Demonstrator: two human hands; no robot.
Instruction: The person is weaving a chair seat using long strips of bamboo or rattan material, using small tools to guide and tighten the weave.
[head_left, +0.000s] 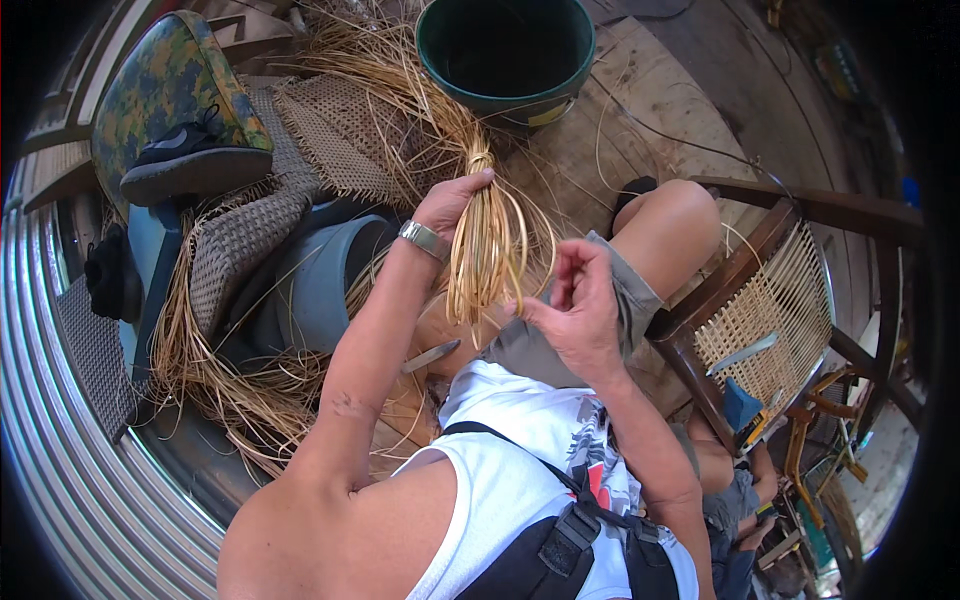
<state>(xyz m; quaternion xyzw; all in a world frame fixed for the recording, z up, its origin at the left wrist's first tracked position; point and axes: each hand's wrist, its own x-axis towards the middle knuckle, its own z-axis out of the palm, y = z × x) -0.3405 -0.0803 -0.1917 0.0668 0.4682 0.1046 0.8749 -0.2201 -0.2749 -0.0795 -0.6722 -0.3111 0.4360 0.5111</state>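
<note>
Bundle of pale cane strands [487,255], light, springy, likely brittle when kinked, clenched near its top by the left hand [450,200] above the lap; right hand [575,300] pinching single loose ends.

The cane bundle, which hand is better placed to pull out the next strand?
Probably the right hand: its fingers pinch beside the loose strand ends, while the left hand is clamped on the cane bundle.

A bundle of thin pale-yellow cane strips [487,255] hangs upright, gathered at its top, loose ends fanning above the knee.
</note>
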